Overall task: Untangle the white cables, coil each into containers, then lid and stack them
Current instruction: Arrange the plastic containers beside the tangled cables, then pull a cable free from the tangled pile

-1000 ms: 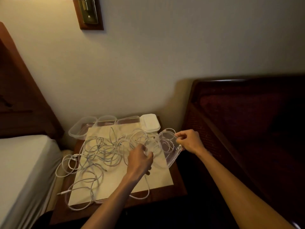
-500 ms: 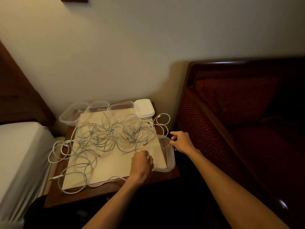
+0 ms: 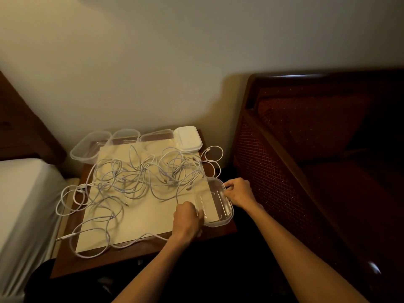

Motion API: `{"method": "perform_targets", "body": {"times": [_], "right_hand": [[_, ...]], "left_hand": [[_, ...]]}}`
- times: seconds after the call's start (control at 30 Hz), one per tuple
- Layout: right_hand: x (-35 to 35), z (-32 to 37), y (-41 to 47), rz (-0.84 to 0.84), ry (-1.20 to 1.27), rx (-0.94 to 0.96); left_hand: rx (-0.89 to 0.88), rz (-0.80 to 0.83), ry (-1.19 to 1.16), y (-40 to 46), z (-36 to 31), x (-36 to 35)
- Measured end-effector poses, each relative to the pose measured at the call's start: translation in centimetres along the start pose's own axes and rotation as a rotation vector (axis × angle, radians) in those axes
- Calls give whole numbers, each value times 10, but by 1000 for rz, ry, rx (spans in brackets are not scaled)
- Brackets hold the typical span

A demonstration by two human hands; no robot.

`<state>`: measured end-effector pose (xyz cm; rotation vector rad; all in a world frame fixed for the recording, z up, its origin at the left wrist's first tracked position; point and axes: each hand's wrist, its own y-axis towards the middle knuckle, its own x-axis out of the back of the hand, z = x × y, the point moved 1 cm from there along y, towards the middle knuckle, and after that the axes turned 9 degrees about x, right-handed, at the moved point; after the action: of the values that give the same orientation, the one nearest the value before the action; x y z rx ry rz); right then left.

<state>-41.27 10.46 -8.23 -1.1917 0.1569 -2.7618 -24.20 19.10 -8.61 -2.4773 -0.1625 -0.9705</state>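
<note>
A tangle of white cables [image 3: 140,178] sprawls over a cream mat [image 3: 142,215] on a small wooden table [image 3: 91,261]. A clear plastic container [image 3: 215,203] sits flat at the table's front right corner. My right hand [image 3: 239,192] grips its far right rim. My left hand [image 3: 188,219] is curled at its near left rim, and a cable strand runs to it. Three more clear containers [image 3: 90,147] line the back edge, with a stack of white lids [image 3: 188,138] at the back right.
A bed with white sheet [image 3: 24,206] borders the table on the left. A dark red cushioned wooden chair [image 3: 317,171] stands close on the right. Cable loops hang over the table's left and front edges. The wall is right behind the table.
The clear container, held tilted up a second ago, now lies flat at the table's front right corner. My left hand moved from the cable tangle to the container's near left rim.
</note>
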Motion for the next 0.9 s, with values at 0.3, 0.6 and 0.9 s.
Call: {"method": "perform_targets", "body": {"times": [0.3, 0.6, 0.9], "right_hand": [[-4, 54, 6, -255, -152, 258], [-19, 106, 50, 84, -139, 387], [-14, 184, 78, 145, 302, 398]], "left_hand": [[-142, -454, -43, 22, -10, 54], [-315, -180, -141, 52, -19, 108], [-628, -427, -94, 42, -100, 275]]}}
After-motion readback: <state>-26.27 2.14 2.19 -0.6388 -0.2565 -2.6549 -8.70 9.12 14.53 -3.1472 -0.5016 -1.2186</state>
